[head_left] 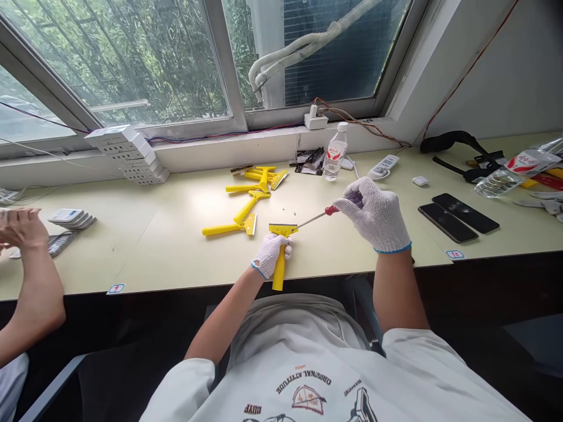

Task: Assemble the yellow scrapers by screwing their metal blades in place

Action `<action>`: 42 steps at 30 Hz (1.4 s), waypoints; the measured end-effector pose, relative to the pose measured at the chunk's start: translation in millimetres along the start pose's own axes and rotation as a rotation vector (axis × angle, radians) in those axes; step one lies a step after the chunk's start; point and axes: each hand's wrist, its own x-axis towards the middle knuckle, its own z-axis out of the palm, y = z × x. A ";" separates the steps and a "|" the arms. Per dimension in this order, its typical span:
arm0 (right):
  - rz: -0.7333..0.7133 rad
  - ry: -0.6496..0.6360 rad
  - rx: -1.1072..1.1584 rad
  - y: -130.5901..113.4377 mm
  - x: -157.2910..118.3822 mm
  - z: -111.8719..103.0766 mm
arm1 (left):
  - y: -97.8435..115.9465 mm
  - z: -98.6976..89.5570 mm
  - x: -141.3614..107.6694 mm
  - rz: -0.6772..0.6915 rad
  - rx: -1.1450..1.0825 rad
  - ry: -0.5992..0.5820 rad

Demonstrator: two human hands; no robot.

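My left hand, in a white knit glove, is wrapped round a yellow scraper near its head, the handle pointing toward me over the table's front edge. In my gloved right hand is a screwdriver with a red handle end and a long metal shaft. Its tip meets the right side of the scraper's head; whether it sits in a screw is too small to tell. Beyond my left hand lie several more yellow scrapers, some with blades showing. Tiny loose pieces lie on the tabletop behind the held scraper.
Along the back stand a water bottle, dark packets and a power strip. Two phones and another bottle lie at right. White boxes are stacked at left; another person's arm rests there.
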 end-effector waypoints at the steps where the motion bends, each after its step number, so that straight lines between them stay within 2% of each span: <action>1: 0.014 0.039 -0.046 -0.8 0.1 2.8 | 0.2 -0.2 0.1 -0.004 -0.005 0.006; 4: 0.036 0.018 -0.066 -3.7 -0.8 6.7 | 0.5 -1.0 0.4 -0.002 -0.010 0.009; 8: -0.039 -0.149 0.224 -4.3 -2.5 6.2 | 0.4 -2.1 0.5 0.003 -0.012 0.001; 10: -0.073 -0.165 0.358 -1.5 -2.4 9.1 | 0.3 -2.1 0.3 -0.001 -0.013 -0.008; 14: -0.023 -0.034 0.400 5.5 0.3 25.7 | 0.8 -0.8 -1.0 0.001 -0.008 -0.007; 17: 0.010 0.162 0.215 6.3 2.5 36.7 | 2.0 0.4 -2.7 0.000 -0.011 -0.002; 19: 0.003 0.215 0.101 4.2 3.2 37.3 | 2.9 1.1 -4.0 0.000 -0.011 0.002; 21: -0.010 0.158 0.104 1.6 3.3 32.0 | 3.7 1.6 -5.0 0.001 -0.017 0.006; 25: -0.009 -0.036 0.289 1.2 2.6 14.8 | 4.6 2.2 -6.5 0.010 -0.032 -0.010; 28: -0.029 -0.098 0.383 5.1 2.7 8.4 | 4.7 2.2 -7.2 -0.002 -0.026 -0.012; 30: -0.046 -0.058 0.351 7.1 3.1 9.4 | 4.5 2.1 -7.4 -0.004 -0.029 -0.012; 33: -0.061 0.070 0.176 6.8 3.3 15.4 | 4.0 1.7 -6.8 0.015 -0.036 -0.016; 35: -0.062 0.101 0.073 4.9 2.6 18.6 | 3.8 1.3 -5.6 0.012 -0.028 -0.011; 38: -0.046 0.009 0.064 2.6 0.6 17.3 | 3.8 0.9 -3.7 -0.013 -0.016 -0.001; 42: -0.079 -0.187 0.316 5.2 -2.0 8.0 | 3.7 0.8 -3.0 -0.011 -0.029 -0.013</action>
